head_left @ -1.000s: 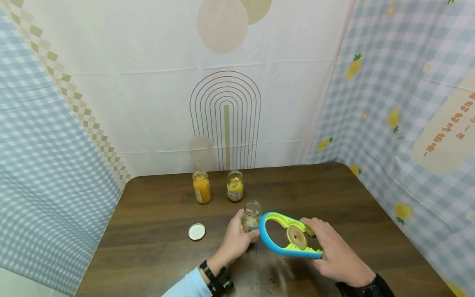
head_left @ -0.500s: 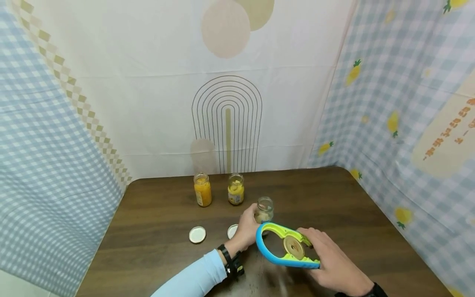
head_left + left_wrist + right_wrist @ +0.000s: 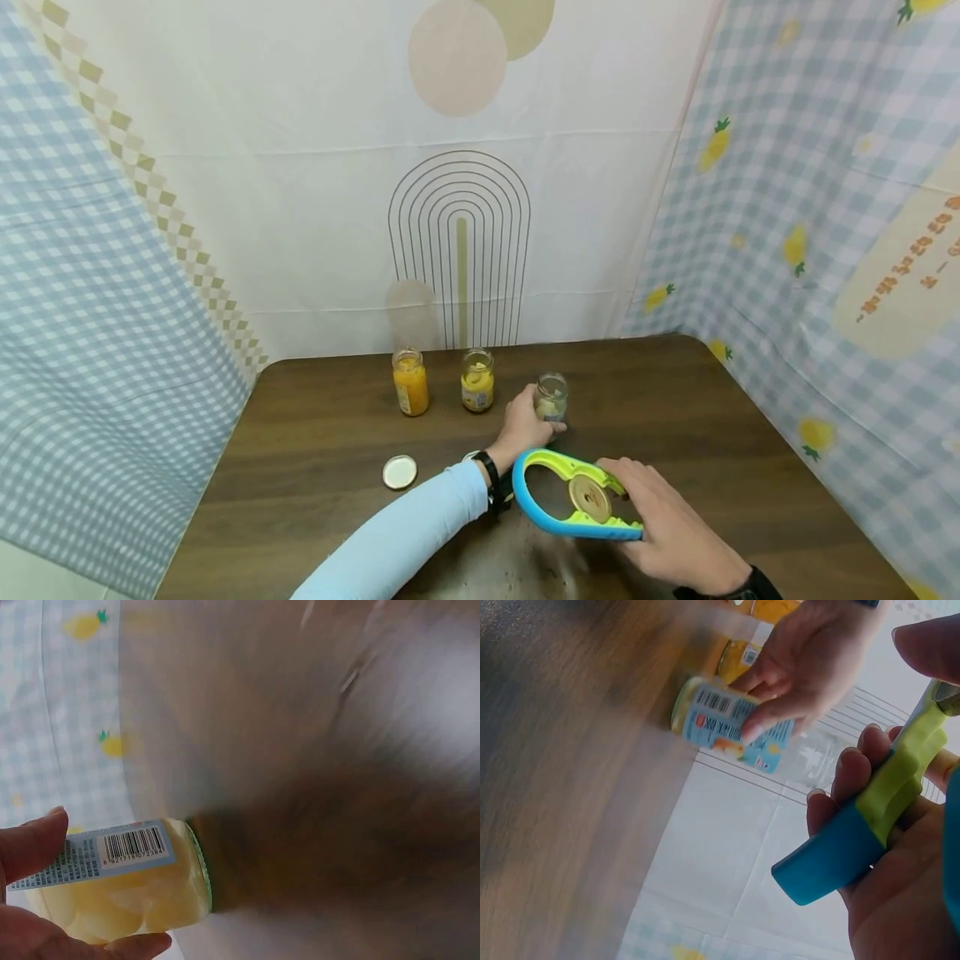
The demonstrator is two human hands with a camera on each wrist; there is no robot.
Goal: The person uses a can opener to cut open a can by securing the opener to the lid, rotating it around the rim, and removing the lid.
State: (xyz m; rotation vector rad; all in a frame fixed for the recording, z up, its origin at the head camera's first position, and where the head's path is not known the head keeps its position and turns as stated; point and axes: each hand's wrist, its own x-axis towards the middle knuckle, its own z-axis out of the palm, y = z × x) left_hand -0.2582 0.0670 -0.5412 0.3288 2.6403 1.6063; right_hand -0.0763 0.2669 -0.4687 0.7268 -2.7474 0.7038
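While the left hand (image 3: pixel 525 425) is gripping an open glass jar (image 3: pixel 551 397) standing on the wooden table (image 3: pixel 315 433), the right hand (image 3: pixel 675 525) is clasping a blue-green jar opener (image 3: pixel 573 493) holding a lid (image 3: pixel 589 495).

On the bench (image 3: pixel 315 433) two jars stand at the back edge, the orange jar (image 3: pixel 410 382) and the yellow jar (image 3: pixel 477 380), near each other with a narrow gap between them. The open jar (image 3: pixel 551 397) stands to their right, in the left hand (image 3: pixel 525 427). A loose lid (image 3: pixel 400 472) lies on the left front part. The jar opener (image 3: pixel 570 496), in the right hand (image 3: pixel 675 533), blocks the front middle. The right back part of the bench is free.
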